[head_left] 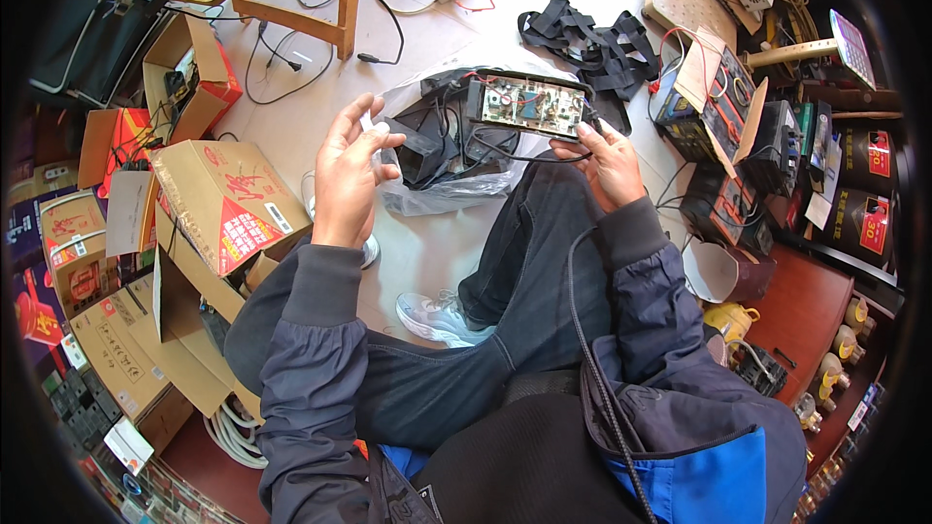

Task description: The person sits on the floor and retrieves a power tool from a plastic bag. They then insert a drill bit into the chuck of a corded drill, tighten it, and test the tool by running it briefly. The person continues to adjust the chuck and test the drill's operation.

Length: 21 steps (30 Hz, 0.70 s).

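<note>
My right hand (610, 163) grips the near right edge of an open black charger case (475, 100), thumb and fingers closed on it. Inside the case a circuit board (529, 105) with small parts faces up. A black cable (524, 157) loops from the case's right end under it. To the left, my left hand (348, 170) is raised with its fingers curled, apart from the case. A small whitish thing (373, 126) shows between those fingers; its kind is unclear. Below the case, a clear plastic bag (456, 196) holds black adapters and cables (427, 146).
Black straps (587, 44) lie on the floor beyond the case. Cardboard boxes (228, 194) crowd the left side. A box of batteries (714, 102) and a reddish shelf (811, 306) stand at the right. A wooden stool (347, 0) and loose wires are at the far side.
</note>
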{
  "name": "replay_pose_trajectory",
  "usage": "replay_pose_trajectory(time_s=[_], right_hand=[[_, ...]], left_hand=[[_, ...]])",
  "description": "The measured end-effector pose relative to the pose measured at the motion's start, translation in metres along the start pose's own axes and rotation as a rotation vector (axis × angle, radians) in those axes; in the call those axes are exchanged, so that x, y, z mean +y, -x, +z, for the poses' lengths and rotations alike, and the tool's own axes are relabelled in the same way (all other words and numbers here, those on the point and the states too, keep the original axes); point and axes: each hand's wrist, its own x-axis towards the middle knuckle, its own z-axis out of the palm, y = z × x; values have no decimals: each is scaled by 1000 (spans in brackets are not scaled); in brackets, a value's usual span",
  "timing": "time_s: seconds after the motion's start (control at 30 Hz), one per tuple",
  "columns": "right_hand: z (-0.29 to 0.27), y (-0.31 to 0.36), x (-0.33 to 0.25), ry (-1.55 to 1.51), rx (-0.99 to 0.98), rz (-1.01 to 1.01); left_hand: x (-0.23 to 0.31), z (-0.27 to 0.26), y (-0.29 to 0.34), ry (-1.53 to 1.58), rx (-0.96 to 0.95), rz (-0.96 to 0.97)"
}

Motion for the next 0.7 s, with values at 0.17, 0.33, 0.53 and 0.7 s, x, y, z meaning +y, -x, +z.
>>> replay_pose_trajectory(time_s=[0.17,0.33,0.53,0.7], right_hand=[[-2,-1,1,24,-17,-9],[-1,2,-1,-41,-54,-11],[0,4,-4,-115,-47,33],[-2,4,-3,-150,-51,56]], left_hand=[[0,0,0,11,-5,3],[0,0,0,10,2,-2],[1,1,1,0,19,-9],[1,2,2,-6,20,-5]])
